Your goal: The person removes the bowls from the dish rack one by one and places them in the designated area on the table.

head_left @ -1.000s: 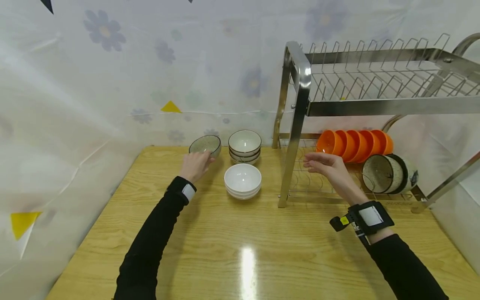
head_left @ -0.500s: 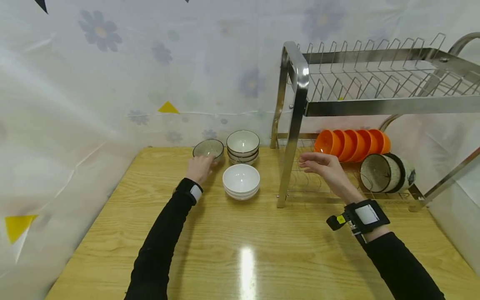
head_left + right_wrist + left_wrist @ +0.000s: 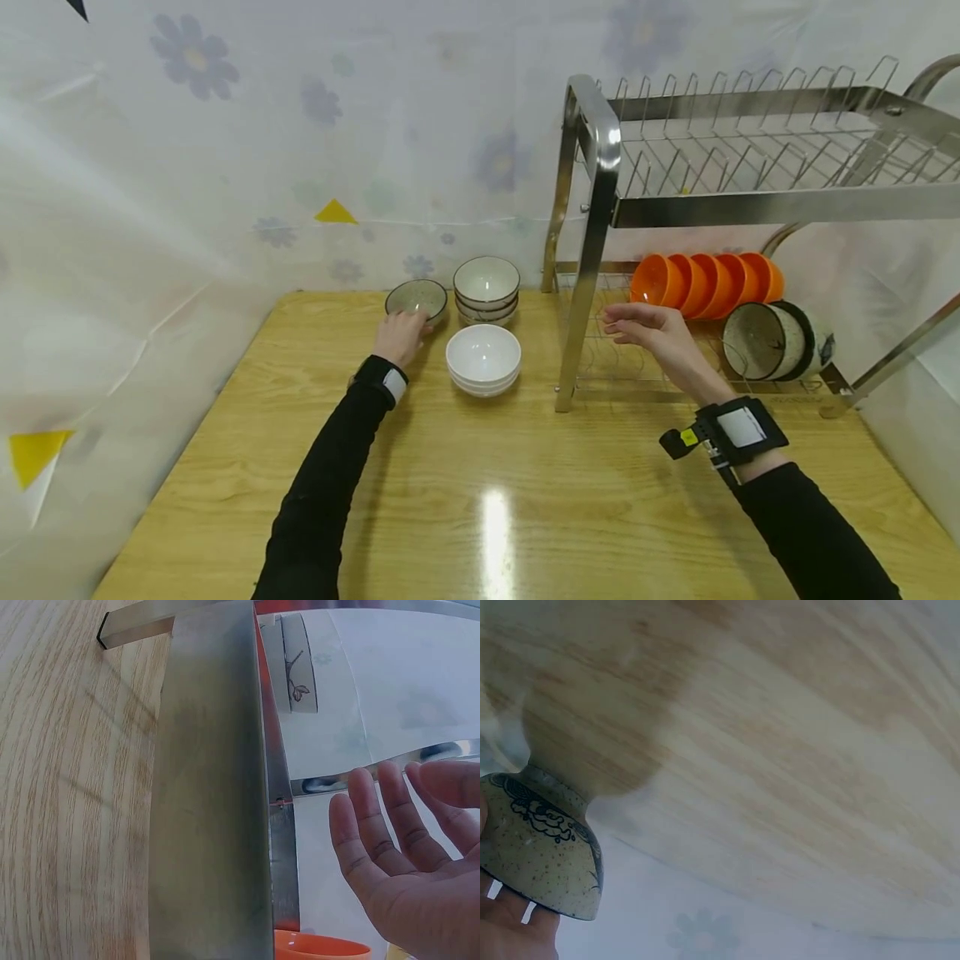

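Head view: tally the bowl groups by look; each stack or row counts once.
orange row in rack: 1
speckled row in rack: 1
speckled bowl, held by left hand: 1
white stack: 1
dark-rimmed stack: 1
Total: 5

kitchen corner | steel dish rack (image 3: 600, 217) | stacked bowls (image 3: 486, 290) | wooden table (image 3: 480, 483)
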Available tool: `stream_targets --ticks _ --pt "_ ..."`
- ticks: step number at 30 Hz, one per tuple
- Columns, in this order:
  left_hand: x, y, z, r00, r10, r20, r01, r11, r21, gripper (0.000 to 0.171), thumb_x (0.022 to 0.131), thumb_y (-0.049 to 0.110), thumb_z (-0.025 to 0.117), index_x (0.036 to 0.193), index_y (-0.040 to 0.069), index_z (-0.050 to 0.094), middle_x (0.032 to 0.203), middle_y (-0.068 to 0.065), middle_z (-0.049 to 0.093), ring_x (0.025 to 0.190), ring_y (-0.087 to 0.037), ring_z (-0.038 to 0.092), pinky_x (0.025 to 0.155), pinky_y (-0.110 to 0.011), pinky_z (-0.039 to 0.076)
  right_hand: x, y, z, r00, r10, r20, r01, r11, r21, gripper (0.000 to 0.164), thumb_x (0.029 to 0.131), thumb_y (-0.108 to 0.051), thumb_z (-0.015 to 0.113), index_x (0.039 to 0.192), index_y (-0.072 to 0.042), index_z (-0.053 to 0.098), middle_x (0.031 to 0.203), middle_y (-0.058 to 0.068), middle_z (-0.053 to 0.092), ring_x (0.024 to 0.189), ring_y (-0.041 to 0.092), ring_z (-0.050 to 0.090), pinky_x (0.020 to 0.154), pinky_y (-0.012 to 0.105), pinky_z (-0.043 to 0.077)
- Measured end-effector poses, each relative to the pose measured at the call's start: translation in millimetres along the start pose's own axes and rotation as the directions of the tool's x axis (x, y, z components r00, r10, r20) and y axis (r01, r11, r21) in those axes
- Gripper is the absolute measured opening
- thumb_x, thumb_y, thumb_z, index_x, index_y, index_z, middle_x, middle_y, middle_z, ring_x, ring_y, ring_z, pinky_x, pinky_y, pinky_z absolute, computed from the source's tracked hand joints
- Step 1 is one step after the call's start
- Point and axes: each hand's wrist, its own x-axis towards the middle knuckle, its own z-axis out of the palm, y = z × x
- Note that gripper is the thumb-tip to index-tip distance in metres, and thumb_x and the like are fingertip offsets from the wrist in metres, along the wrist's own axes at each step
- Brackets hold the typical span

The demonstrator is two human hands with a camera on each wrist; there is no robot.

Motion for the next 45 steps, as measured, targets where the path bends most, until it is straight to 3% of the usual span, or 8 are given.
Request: stream_targets --ticks 7,15,23,30,34,40,43,45 --pt "-1.5 3.6 -1.4 0.999 0.034 -0.007 -0.034 0.999 -0.025 0.024 0.099 0.023 0.065 0.114 0.004 0.066 0.105 -0.017 0.076 0.107 -0.035 0.07 0.122 -0.05 0.037 -3 -4 -6 1.0 -0.026 -0.006 0.025 0.997 -0.079 0.04 0.104 -0.011 0.054 0.134 0.015 0.052 0.112 -0.014 0.073 0.098 0.002 0.071 0.087 0.016 0.058" --pt "-3.4 8.5 -10.7 0.999 0.019 0.034 -0.018 0.999 -0.035 0.045 0.104 0.03 0.056 0.142 0.007 0.053 0.144 -0.019 0.058 0.14 -0.034 0.05 0.128 -0.049 0.025 -11 -12 -23 0.996 -0.046 -0.077 0.038 0.994 -0.099 0.029 0.103 -0.011 0.057 0.129 0.001 0.063 0.108 -0.017 0.073 0.096 -0.001 0.071 0.083 0.014 0.058" --pt "-3.8 12.2 -18.4 0.999 0.031 0.029 -0.029 0.998 -0.064 0.046 0.107 0.029 0.05 0.148 0.007 0.048 0.152 -0.017 0.05 0.148 -0.034 0.039 0.13 -0.048 0.02 -20 -30 -47 0.973 -0.049 -0.225 0.004 0.98 -0.199 0.031 0.102 -0.014 0.059 0.13 -0.002 0.064 0.106 -0.019 0.072 0.098 0.0 0.066 0.083 0.009 0.055" --pt "-10.3 9.7 -19.3 0.999 0.036 0.014 -0.034 0.995 -0.09 0.048 0.105 0.025 0.053 0.149 0.006 0.046 0.155 -0.018 0.046 0.149 -0.035 0.037 0.13 -0.05 0.02 -36 -31 -76 0.948 -0.054 -0.313 -0.106 0.875 -0.472 0.044 0.104 -0.023 0.055 0.14 0.002 0.055 0.105 -0.036 0.059 0.098 -0.012 0.053 0.081 -0.001 0.044" --pt "-13.9 6.6 -18.4 0.999 0.027 0.024 -0.024 0.994 -0.105 0.049 0.105 0.025 0.053 0.15 0.006 0.045 0.156 -0.017 0.046 0.15 -0.035 0.035 0.13 -0.05 0.019 -45 -27 -90 0.929 -0.086 -0.359 -0.157 0.788 -0.595 0.044 0.103 -0.023 0.054 0.139 0.002 0.056 0.119 -0.007 0.064 0.098 -0.007 0.052 0.076 0.002 0.04" --pt "-17.6 5.4 -17.9 0.999 0.025 0.033 -0.022 0.995 -0.099 0.048 0.106 0.025 0.052 0.15 0.006 0.045 0.156 -0.018 0.046 0.151 -0.035 0.034 0.13 -0.049 0.019 -50 -13 -106 0.894 -0.235 -0.381 -0.146 0.65 -0.746 0.037 0.095 -0.004 0.052 0.128 0.012 0.059 0.131 0.038 0.053 0.119 0.053 0.049 0.092 0.048 0.046" --pt "-19.0 5.9 -18.0 0.999 0.02 0.046 -0.016 0.996 -0.086 0.048 0.106 0.026 0.052 0.15 0.006 0.045 0.156 -0.018 0.045 0.151 -0.035 0.034 0.13 -0.049 0.019 -50 -1 -113 0.889 -0.321 -0.327 -0.088 0.581 -0.809 0.037 0.088 0.007 0.054 0.123 0.017 0.058 0.125 0.044 0.052 0.114 0.061 0.047 0.094 0.073 0.038" --pt "-19.6 6.2 -17.7 0.998 0.018 0.053 -0.014 0.996 -0.084 0.049 0.106 0.026 0.052 0.15 0.006 0.045 0.156 -0.018 0.045 0.151 -0.035 0.034 0.13 -0.049 0.019 -50 6 -117 0.889 -0.359 -0.283 -0.058 0.526 -0.849 0.039 0.083 0.012 0.055 0.122 0.018 0.058 0.122 0.044 0.052 0.111 0.062 0.047 0.093 0.073 0.038"
